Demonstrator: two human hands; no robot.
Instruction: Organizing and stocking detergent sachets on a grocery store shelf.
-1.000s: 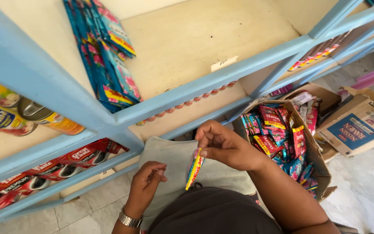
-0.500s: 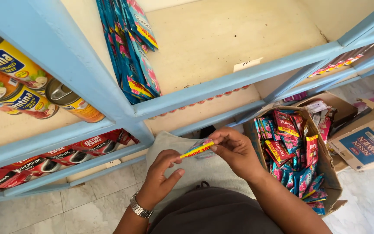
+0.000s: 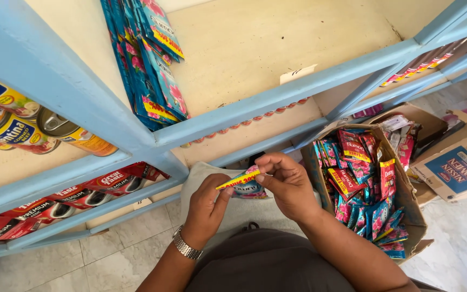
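Both hands pinch one small sachet strip at centre, left hand and right hand gripping its ends, while hanging blue sachets fill eleven o'clock and the box at three o'clock remains heaped.

Head cam looks down (close) at hands, w/ shelves ahead

The left hand pinches with thumb and forefinger, a watch on its wrist. The right hand pinches too, fingertips nearly meeting the left's.
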